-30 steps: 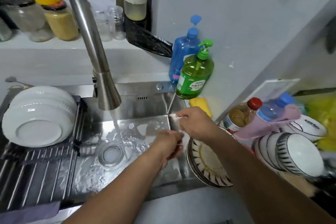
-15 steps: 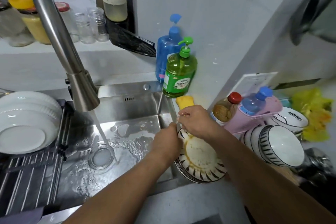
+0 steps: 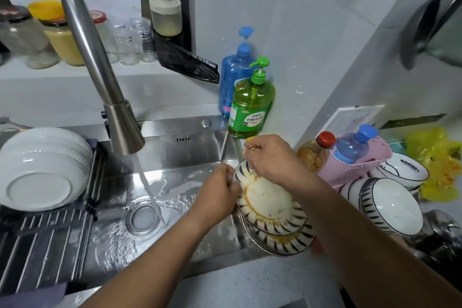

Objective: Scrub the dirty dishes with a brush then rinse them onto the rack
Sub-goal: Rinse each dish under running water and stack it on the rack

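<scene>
- Hands meet over the right edge of the sink [image 3: 180, 155], the landmark for everything below.
- Left hand [image 3: 217, 195] sits just inside the sink's right wall, fingers curled onto the rim of the top striped plate [image 3: 268, 204], gripping it.
- Right hand [image 3: 271, 157] is above the far rim of that plate, fingers bent and pinched around something small and yellow; what it is cannot be told.
- Top striped plate, smeared with yellow-brown residue, lies tilted on a stack of striped plates [image 3: 282, 240] that leans over the sink's right front corner.
- Faucet [image 3: 100, 72] rises from the sink's back left and pours a stream of water onto the basin near the drain [image 3: 142, 217], left of the hands.
- Rack [image 3: 45, 240] spans the sink's left part and carries a pile of white bowls [image 3: 42, 170] lying on their sides.
- Green soap bottle [image 3: 251, 105] stands at the sink's back right corner, with a blue bottle [image 3: 233, 75] just behind it.
- Striped bowls [image 3: 390, 205] and a bowl marked SNOOPY [image 3: 405, 167] lie on the desk to the right of the sink, beside a pink caddy [image 3: 355, 160] holding bottles.
- Jars [image 3: 50, 35] line the shelf behind the sink.
</scene>
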### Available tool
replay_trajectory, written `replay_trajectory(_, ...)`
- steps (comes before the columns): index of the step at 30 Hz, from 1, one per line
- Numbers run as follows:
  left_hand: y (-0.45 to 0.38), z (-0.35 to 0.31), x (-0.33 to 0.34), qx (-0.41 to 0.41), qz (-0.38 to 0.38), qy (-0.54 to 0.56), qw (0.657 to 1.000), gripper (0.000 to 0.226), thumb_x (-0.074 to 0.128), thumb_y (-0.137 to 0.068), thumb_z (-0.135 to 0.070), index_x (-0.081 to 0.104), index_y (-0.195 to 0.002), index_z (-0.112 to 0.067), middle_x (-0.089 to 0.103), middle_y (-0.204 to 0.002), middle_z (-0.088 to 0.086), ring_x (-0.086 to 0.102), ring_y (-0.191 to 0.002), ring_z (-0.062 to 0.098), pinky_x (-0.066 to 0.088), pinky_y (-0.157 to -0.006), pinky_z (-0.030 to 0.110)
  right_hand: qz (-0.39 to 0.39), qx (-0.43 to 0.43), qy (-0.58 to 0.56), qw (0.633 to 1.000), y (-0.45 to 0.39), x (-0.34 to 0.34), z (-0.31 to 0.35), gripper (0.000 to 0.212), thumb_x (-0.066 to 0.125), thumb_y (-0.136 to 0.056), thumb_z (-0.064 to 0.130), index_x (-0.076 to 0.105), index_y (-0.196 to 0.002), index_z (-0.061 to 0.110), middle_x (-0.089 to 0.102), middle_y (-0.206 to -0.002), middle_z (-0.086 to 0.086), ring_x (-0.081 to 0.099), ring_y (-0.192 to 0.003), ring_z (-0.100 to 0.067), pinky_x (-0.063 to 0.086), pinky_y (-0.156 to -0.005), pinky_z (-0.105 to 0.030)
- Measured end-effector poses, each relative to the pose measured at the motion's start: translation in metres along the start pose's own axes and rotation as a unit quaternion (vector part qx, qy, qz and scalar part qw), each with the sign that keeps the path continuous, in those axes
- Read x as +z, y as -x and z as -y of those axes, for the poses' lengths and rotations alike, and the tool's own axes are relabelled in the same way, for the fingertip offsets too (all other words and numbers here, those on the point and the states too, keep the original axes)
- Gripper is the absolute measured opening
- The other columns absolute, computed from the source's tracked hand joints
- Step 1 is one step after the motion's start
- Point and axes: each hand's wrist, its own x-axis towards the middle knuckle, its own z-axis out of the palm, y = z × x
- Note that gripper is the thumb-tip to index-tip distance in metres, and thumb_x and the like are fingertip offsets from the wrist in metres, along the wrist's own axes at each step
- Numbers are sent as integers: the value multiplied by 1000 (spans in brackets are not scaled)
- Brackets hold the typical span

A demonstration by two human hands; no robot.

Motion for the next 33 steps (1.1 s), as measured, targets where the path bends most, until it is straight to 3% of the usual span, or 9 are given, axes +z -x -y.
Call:
replay_trajectory(2,4,6,-15,-30,-4,94,995,24,51,-100,-6,61,-118,-18,72,-86,11,70,-58,20,62,-56,39,5,-17,7,1000,2,6,13,22,65,-92,24,73,-105,7,74,-98,-13,70,-91,-33,59,-84,-42)
replay_trajectory(5,13,16,-41,-75,-38,196,977,29,46,-101,3,60,-126,-4,71,-96,14,70,-56,15,59,-51,30,16,-36,-4,999,3,20,32,26,66,-93,28,74,-116,18,75,-107,-5,70,-96,-24,58,-90,-39)
replay_trajectory(12,31,55,-93,-137,-144,282,938,25,52,-100,5,57,-121,-8,70,-106,19,72,-57,22,61,-51,31,69,-38,5,997,-2,72,52,17,67,-93,29,75,-105,19,76,-98,-6,72,-89,-27,60,-84,-47)
replay_trajectory(18,44,92,-124,-147,-221,256,930,25,52,-99,5,54,-122,-4,66,-104,27,66,-63,34,61,-51,36,108,13,6,994,-1,122,54,10,65,-92,25,72,-85,24,76,-88,-7,74,-79,-29,63,-75,-44)
replay_trajectory(20,48,100,-133,-139,-247,251,926,28,50,-99,4,52,-123,-9,64,-103,24,65,-63,32,61,-53,37,115,21,21,993,0,135,53,12,62,-93,23,73,-91,18,76,-89,-7,73,-81,-27,58,-72,-35)
replay_trajectory(23,53,112,-142,-127,-277,263,916,32,48,-101,2,48,-129,-14,63,-104,18,66,-63,27,63,-59,43,82,15,27,996,3,149,48,11,64,-93,23,71,-89,15,73,-86,-1,69,-85,-22,54,-75,-32)
replay_trajectory(28,53,125,-152,-120,-308,322,887,40,50,-102,2,46,-137,-16,66,-113,14,70,-83,28,62,-57,37,5,44,-7,999,4,164,45,28,71,-88,40,50,-91,21,64,-84,0,59,-75,-22,40,-63,-29)
replay_trajectory(31,48,127,-151,-139,-295,365,872,40,52,-102,2,46,-136,-18,67,-115,10,72,-86,30,65,-62,41,54,15,-16,998,2,162,52,28,64,-95,42,56,-108,19,67,-96,2,67,-81,-20,43,-64,-25)
replay_trajectory(33,45,125,-148,-159,-279,399,859,39,52,-101,4,47,-134,-17,69,-111,10,72,-81,29,65,-62,41,96,5,-34,995,0,163,56,18,58,-99,32,59,-110,17,70,-94,0,69,-67,-15,46,-53,-19)
